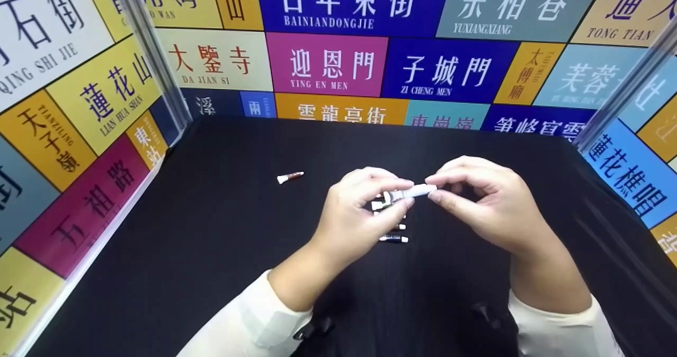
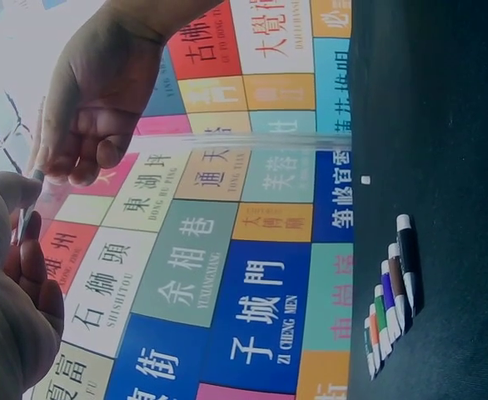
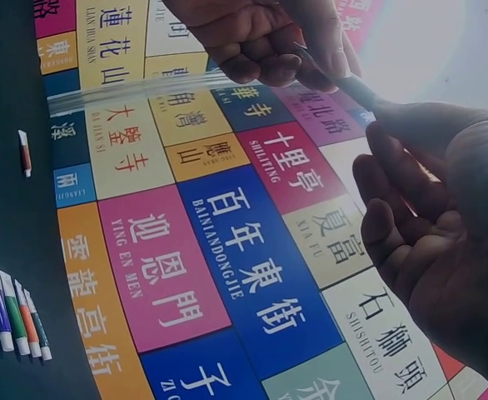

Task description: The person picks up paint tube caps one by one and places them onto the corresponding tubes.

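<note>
White slim tube (image 1: 414, 192) pinched by left hand (image 1: 359, 217) and right hand (image 1: 484, 201).

So up top both hands are on one small paint tube (image 3: 356, 87), the right hand (image 3: 444, 225) pinching its near end and the left hand (image 3: 261, 37) gripping the far end. Down in the bottom left corner a row of paint tubes (image 3: 11, 312) lies side by side on the black table (image 3: 11, 217), and a lone red tube (image 3: 25, 152) sits well apart further up
</note>
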Motion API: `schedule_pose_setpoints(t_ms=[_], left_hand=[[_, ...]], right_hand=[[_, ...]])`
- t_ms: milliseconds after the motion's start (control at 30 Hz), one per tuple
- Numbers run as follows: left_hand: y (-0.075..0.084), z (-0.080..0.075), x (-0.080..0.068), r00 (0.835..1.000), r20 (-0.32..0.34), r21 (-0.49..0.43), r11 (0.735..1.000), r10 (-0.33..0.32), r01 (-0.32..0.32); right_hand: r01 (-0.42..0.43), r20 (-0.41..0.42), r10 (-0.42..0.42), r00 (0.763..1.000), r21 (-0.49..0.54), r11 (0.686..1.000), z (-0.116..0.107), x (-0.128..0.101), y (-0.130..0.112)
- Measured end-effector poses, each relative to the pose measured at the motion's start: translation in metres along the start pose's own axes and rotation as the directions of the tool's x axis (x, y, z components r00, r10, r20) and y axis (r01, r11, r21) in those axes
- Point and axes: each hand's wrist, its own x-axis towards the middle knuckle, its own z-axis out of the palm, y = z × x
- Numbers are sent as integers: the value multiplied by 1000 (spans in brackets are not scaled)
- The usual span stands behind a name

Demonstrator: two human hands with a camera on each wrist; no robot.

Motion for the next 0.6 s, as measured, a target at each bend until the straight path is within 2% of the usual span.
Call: schedule_pose_setpoints(t_ms=[267, 600], left_hand=[[0, 1, 0, 1000, 9, -5, 1000, -7, 7], [0, 2, 0, 1000, 11, 3, 1000, -14, 14]], right_hand=[[-64, 25, 65, 998, -47, 997, 0, -1, 1], [-70, 25, 72, 997, -55, 996, 2, -1, 1]])
